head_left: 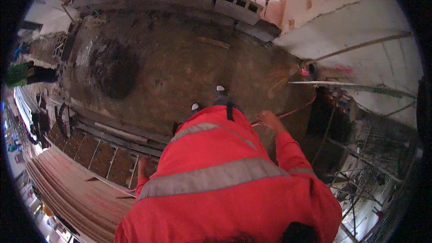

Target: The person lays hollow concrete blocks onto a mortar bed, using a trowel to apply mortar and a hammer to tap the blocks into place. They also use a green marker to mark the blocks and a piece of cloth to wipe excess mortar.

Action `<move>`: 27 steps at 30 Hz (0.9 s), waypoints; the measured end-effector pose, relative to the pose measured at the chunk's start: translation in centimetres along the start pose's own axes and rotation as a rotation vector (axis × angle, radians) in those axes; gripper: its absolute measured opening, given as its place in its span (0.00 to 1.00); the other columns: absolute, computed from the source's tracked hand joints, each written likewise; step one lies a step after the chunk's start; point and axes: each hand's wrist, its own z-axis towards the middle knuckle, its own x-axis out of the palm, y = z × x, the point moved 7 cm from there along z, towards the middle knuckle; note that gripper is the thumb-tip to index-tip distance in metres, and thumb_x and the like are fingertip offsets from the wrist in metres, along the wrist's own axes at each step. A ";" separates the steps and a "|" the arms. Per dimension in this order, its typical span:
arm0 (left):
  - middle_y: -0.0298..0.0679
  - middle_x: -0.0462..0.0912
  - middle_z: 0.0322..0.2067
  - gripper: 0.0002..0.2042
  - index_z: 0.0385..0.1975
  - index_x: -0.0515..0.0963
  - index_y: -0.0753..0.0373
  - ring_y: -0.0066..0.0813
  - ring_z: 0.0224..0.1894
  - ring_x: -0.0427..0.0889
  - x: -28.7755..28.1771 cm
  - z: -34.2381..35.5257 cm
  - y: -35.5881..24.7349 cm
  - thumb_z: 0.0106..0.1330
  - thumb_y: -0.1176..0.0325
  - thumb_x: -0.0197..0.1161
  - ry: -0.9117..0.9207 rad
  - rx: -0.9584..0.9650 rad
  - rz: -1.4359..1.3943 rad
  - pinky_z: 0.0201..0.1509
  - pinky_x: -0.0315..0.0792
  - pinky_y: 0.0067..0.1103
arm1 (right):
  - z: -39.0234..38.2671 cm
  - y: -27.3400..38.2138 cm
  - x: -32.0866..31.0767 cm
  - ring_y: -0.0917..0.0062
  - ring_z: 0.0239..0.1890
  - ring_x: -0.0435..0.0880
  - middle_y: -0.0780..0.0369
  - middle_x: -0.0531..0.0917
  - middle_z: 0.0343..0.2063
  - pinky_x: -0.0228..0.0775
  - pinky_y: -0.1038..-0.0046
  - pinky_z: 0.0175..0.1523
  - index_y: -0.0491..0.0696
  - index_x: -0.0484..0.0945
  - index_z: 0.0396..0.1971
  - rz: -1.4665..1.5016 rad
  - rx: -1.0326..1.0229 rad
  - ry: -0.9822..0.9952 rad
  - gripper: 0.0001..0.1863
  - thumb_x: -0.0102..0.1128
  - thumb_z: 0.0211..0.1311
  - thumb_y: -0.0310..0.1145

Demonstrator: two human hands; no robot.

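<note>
My right hand point(268, 119) is out to the right of my body, its fingers closed round a thin pinkish-red hose point(292, 113). From that hand the hose runs right and curves up toward the foot of the right wall. My left hand point(143, 166) hangs low on the left, beside a panel with rows of pale bars point(111, 164). Its fingers are too small and dark to read. A pink line point(127, 191), perhaps more of the same hose, shows near my left sleeve.
Hollow concrete blocks point(237, 7) line the far edge of the wet brown floor point(180, 72), where a loose board point(213, 42) lies. Stacked sheets point(67, 186) stand at left, near a person in green point(19, 74). A dark opening point(325, 117) and metal frames point(360, 171) are at right.
</note>
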 end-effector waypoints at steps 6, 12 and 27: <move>0.48 0.81 0.38 0.14 0.39 0.80 0.54 0.48 0.41 0.79 6.6 1.2 -6.9 0.55 0.59 0.58 0.058 -0.083 -0.074 0.44 0.74 0.35 | 4.8 7.4 -6.6 0.81 0.20 0.77 0.64 0.81 0.20 0.68 0.73 0.25 0.44 0.78 0.26 0.256 0.016 0.057 0.18 0.57 0.61 0.46; 0.45 0.82 0.35 0.12 0.38 0.80 0.62 0.44 0.40 0.81 -3.1 7.2 -15.4 0.58 0.63 0.60 -0.356 -0.103 -0.590 0.43 0.74 0.33 | 7.6 3.6 -13.4 0.78 0.21 0.78 0.62 0.80 0.17 0.71 0.72 0.27 0.43 0.79 0.28 -0.094 0.035 0.150 0.18 0.56 0.60 0.46; 0.45 0.82 0.38 0.16 0.41 0.80 0.61 0.42 0.41 0.80 -4.2 2.1 -28.2 0.57 0.58 0.64 -0.165 -0.612 -0.831 0.43 0.73 0.30 | 23.2 35.2 -12.9 0.71 0.35 0.81 0.57 0.83 0.33 0.71 0.68 0.41 0.44 0.76 0.47 -0.260 -0.608 0.269 0.25 0.57 0.58 0.49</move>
